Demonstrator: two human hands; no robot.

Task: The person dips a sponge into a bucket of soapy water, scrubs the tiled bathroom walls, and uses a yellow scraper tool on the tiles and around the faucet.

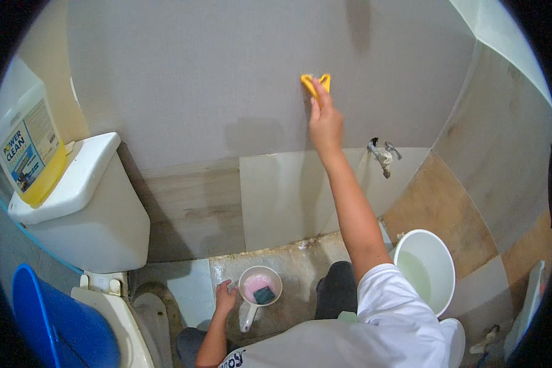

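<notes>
My right arm is stretched up and forward, and my right hand (326, 122) grips a yellow tool (325, 86) with a triangular frame against the grey wall (184, 80). Its working edge is too small to make out. Low on the left, my left hand (226, 297) hangs near the floor with its fingers slightly apart and nothing in it. Just right of that hand stands a white dipper (249, 316) on the floor, its handle toward me. Pinkish, soapy liquid and a dark green scouring pad (264, 295) are inside the dipper.
A metal tap (383, 161) juts from the wall below my right forearm. At right stands a white bucket (450, 270) of cloudy water. On the left are a toilet tank (113, 214) bearing a jug of yellow liquid (27, 141), and a blue bucket (73, 331).
</notes>
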